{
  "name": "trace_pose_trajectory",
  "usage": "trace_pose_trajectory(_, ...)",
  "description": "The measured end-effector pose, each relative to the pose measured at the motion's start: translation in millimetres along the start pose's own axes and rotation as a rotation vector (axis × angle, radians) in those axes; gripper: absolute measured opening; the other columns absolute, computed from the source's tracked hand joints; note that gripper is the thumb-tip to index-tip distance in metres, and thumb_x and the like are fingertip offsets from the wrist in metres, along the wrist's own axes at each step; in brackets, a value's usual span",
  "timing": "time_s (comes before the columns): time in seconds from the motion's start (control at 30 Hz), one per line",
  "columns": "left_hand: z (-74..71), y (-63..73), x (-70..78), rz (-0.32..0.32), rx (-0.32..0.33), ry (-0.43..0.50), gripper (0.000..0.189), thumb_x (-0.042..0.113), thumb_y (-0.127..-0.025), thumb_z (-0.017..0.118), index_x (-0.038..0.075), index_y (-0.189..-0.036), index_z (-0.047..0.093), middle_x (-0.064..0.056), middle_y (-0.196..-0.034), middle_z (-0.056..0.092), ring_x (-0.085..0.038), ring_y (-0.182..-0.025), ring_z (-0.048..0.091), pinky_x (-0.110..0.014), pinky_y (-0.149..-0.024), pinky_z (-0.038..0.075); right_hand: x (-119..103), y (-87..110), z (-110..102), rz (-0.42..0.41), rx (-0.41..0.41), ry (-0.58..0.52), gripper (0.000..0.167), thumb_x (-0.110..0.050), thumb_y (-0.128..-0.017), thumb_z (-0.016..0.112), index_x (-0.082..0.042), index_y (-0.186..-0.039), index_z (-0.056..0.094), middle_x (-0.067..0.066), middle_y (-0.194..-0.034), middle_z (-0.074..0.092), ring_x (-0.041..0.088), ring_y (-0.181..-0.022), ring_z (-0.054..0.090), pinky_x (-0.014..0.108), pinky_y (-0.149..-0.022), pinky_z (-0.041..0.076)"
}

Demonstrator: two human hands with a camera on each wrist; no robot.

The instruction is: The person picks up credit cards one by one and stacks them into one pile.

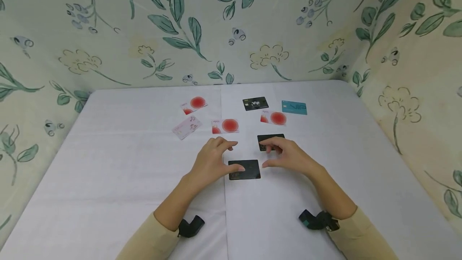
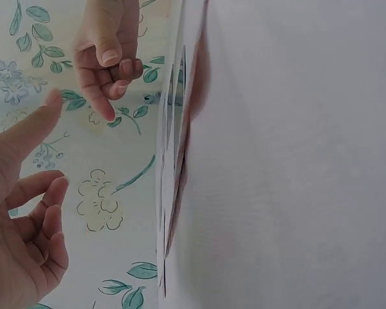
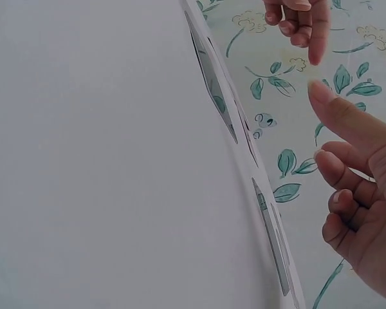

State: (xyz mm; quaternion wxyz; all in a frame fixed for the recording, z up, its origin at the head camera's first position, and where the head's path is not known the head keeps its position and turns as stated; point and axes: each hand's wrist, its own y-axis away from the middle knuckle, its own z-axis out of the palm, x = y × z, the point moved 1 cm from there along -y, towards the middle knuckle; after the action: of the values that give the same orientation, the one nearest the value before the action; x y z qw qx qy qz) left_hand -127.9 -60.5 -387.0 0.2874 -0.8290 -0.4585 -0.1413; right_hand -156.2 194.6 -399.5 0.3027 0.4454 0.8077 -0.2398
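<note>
A black VIP card [image 1: 251, 171] lies flat on the white tablecloth between the two hands. Above its upper left part is the thumb of the left hand [image 1: 211, 159], which holds nothing; its thumb and fingers stand apart. The right hand [image 1: 290, 156] is just to the right of that card, also with thumb and fingers apart and nothing between them. Part of a second black card [image 1: 271, 136] is covered by the right fingers. Both wrist views show the left hand [image 2: 26, 225] and the right hand [image 3: 367, 187] raised off the table, facing each other.
Farther back lie three white cards with red circles, at left [image 1: 197, 102], middle [image 1: 229, 125] and right [image 1: 278, 118]. Near them are a pale pink card [image 1: 186, 127], a black Vip card [image 1: 255, 103] and a blue VIP card [image 1: 294, 107]. Leaf-patterned fabric [image 1: 202, 67] rises behind the table.
</note>
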Motion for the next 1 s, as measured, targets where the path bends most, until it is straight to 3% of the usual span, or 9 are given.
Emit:
trace_pose_trajectory(0.47, -7.2, -25.6, 18.2, -0.012, -0.006, -0.058, 0.069, 0.049, -0.067, 0.081, 0.014, -0.123, 0.062, -0.002, -0.102, 0.059, -0.017, -0.093, 0.052, -0.032, -0.079, 0.046, 10.8, 1.0, -18.4, 0.021, 0.093, 0.061, 0.063, -0.023, -0.067, 0.086, -0.004, -0.121, 0.060, 0.008, -0.091, 0.057, 0.023, -0.079, 0.046, 0.024, -0.063, 0.039)
trace_pose_trajectory(0.73, -4.9, -44.5, 31.5, -0.004, 0.032, 0.000, 0.069, 0.047, -0.067, 0.082, 0.014, -0.124, 0.062, -0.002, -0.101, 0.059, -0.018, -0.102, 0.051, -0.032, -0.081, 0.048, 19.1, 2.4, -25.8, 0.013, 0.149, 0.127, 0.065, -0.020, -0.068, 0.086, -0.003, -0.124, 0.058, 0.008, -0.095, 0.058, 0.017, -0.081, 0.043, 0.028, -0.064, 0.041)
trace_pose_trajectory(0.9, 0.3, -50.7, 37.5, -0.009, 0.024, 0.029, 0.070, 0.050, -0.068, 0.080, 0.013, -0.125, 0.061, -0.003, -0.102, 0.059, -0.019, -0.101, 0.052, -0.032, -0.081, 0.048, 23.7, 3.1, -31.1, -0.021, 0.184, 0.124, 0.066, -0.014, -0.067, 0.086, -0.001, -0.124, 0.057, 0.011, -0.095, 0.060, 0.018, -0.079, 0.047, 0.028, -0.066, 0.043)
trace_pose_trajectory(1.0, 4.6, -52.8, 38.6, -0.029, 0.034, 0.054, 0.068, 0.050, -0.069, 0.080, 0.014, -0.124, 0.062, -0.002, -0.103, 0.059, -0.018, -0.099, 0.052, -0.030, -0.079, 0.047, 25.8, 3.7, -34.1, 0.000, 0.184, 0.116, 0.066, -0.016, -0.069, 0.084, -0.001, -0.126, 0.056, 0.013, -0.097, 0.061, 0.019, -0.079, 0.049, 0.027, -0.067, 0.044)
